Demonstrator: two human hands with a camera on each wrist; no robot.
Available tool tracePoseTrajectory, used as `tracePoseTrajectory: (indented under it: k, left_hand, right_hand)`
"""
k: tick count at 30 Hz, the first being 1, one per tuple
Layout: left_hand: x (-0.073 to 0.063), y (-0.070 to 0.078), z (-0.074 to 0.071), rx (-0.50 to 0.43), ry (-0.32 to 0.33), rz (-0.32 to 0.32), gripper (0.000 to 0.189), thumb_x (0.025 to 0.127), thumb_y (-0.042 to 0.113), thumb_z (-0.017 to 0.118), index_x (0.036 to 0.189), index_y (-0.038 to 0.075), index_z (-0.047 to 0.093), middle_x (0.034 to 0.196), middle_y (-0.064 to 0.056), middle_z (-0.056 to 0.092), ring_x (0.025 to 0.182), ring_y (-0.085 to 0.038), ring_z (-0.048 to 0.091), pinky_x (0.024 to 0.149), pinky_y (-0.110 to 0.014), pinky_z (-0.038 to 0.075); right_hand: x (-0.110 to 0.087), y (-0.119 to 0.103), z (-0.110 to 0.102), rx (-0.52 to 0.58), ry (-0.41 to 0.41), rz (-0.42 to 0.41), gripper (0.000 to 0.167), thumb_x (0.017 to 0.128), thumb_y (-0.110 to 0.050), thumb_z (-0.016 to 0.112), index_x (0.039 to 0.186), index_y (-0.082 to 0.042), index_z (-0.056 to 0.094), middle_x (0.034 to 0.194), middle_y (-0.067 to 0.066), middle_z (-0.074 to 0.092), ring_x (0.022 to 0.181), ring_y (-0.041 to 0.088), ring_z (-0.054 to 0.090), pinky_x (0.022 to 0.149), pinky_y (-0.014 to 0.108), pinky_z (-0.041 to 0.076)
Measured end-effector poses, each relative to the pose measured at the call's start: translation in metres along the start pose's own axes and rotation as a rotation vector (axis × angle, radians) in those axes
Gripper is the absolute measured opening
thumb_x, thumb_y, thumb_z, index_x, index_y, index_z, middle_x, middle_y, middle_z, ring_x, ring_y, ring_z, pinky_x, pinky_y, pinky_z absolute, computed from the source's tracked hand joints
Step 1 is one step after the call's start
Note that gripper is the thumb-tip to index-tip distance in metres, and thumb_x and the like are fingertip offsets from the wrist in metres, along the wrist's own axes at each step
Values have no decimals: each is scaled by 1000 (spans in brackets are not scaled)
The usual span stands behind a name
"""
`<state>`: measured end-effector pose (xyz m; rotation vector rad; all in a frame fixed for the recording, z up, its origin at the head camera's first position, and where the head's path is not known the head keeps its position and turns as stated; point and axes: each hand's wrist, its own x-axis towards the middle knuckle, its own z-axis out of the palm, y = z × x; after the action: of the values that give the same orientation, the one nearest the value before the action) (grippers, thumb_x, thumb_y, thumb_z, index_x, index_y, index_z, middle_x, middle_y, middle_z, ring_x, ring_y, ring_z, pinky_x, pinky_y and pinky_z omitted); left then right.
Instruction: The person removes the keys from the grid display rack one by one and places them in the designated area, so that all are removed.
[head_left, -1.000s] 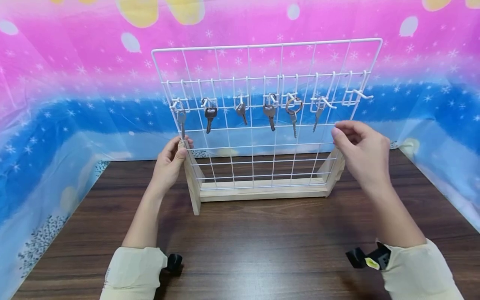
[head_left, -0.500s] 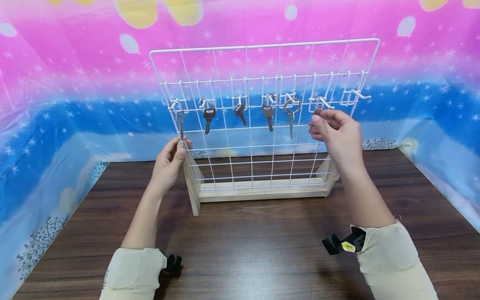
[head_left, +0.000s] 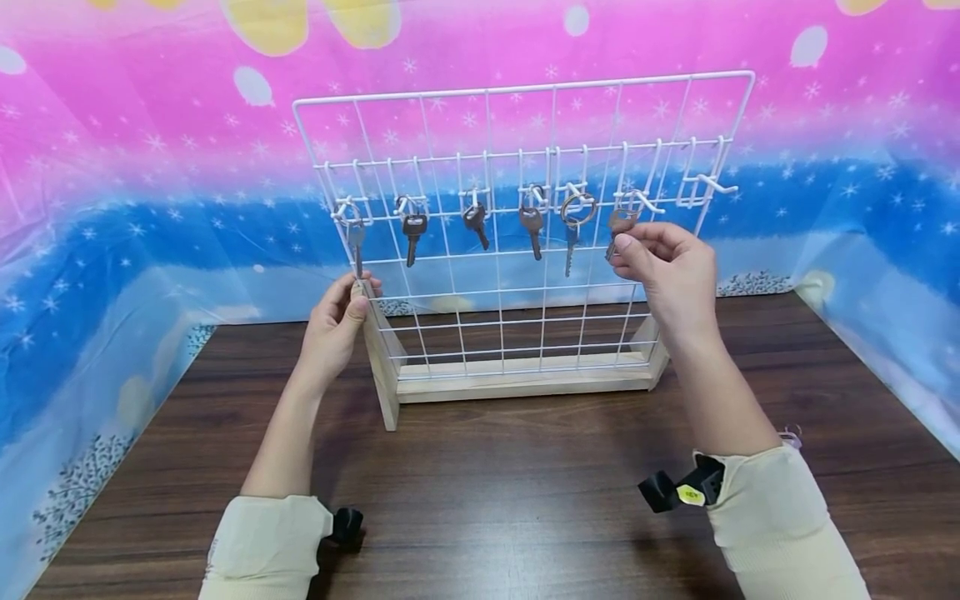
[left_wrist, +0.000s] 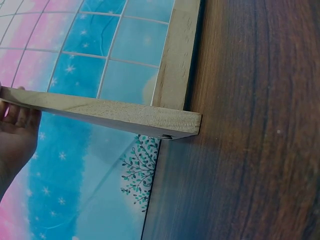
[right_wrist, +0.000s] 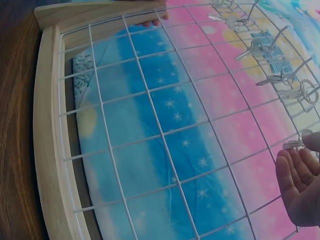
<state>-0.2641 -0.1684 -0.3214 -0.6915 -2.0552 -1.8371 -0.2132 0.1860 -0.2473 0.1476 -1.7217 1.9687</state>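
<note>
A white wire grid [head_left: 525, 292] stands upright in a pale wooden stand [head_left: 525, 385]. My left hand [head_left: 333, 321] grips the top of the stand's left side post [head_left: 379, 358]; the left wrist view shows its fingers behind the post [left_wrist: 100, 110]. My right hand [head_left: 671, 271] pinches a key [head_left: 621, 222] between thumb and fingers, below the hook [head_left: 637, 200] where its ring hangs. The right wrist view shows this key [right_wrist: 292, 144] at the fingertips. Several other keys hang in a row to its left, among them a dark-headed key [head_left: 413, 229] and one on a large ring [head_left: 578, 210].
Another white hook [head_left: 708, 188] sticks out at the grid's far right. A dark wood-grain table [head_left: 480, 492] lies beneath. Behind it hangs a pink and blue cloth [head_left: 150, 167]. Part of a small clear object with a ring [head_left: 791, 435] shows beside my right sleeve.
My right hand has moved left from beside the grid's right edge to the rightmost hanging key and now pinches it. The left hand has stayed on the post.
</note>
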Motion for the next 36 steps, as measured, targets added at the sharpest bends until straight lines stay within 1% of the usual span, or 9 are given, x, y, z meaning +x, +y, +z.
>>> tracePoseTrajectory:
  k: [3,6,11,16,23,25,31,32,36]
  left_hand:
    - [0,0,0,3,7,-6,29,95,23,47,122,15,52,111,3,57,105,-11,50,85,-21,40]
    - [0,0,0,14,10,-14,31,96,21,46,124,10,51,111,5,57,105,-11,50,85,-21,40]
    - [0,0,0,28,10,-23,35,96,20,45,127,3,48,111,6,56,105,-11,50,85,-21,40]
    - [-1,1,0,32,10,-18,37,96,22,46,127,2,48,111,3,56,105,-11,50,85,-21,39]
    - [1,0,0,38,6,-12,36,95,24,46,127,7,49,113,-1,56,106,-11,50,84,-21,40]
    - [1,-1,0,39,7,-13,36,96,24,46,127,5,49,113,-2,56,106,-11,50,84,-21,40]
    - [-1,1,0,58,4,-34,43,96,23,44,131,-3,43,113,3,55,107,-10,49,86,-21,39]
    - [-1,1,0,60,4,-36,44,96,23,44,131,-3,43,114,1,55,107,-10,49,86,-21,39]
    - [0,2,0,58,5,-38,43,96,23,44,131,-3,43,113,4,56,107,-10,49,87,-20,39]
  right_hand:
    - [-1,1,2,54,-4,-17,12,80,-3,71,87,5,65,72,5,66,61,14,64,63,23,52]
    - [-2,1,4,101,-1,-35,7,80,1,71,83,3,65,69,6,65,59,14,62,61,23,52]
    - [-7,0,5,139,9,-45,7,80,7,68,81,0,65,71,7,64,62,15,62,62,24,52]
    - [-13,-3,2,165,29,-61,8,81,9,66,81,1,64,70,7,63,62,15,62,62,25,52]
    - [-22,-8,-6,201,49,-115,9,80,13,64,81,3,64,68,9,61,58,17,61,60,26,52]
    - [-24,-10,-7,209,49,-129,9,79,13,64,81,4,64,68,10,62,58,17,61,59,25,52]
    - [-29,-17,-10,254,37,-164,8,79,15,64,82,8,63,69,11,62,57,17,61,59,25,52]
    - [-30,-18,-11,259,36,-167,7,79,15,64,83,9,63,69,11,62,57,18,61,59,25,52]
    - [-32,-23,-12,241,39,-182,7,79,13,64,83,9,63,69,11,62,58,18,61,60,26,52]
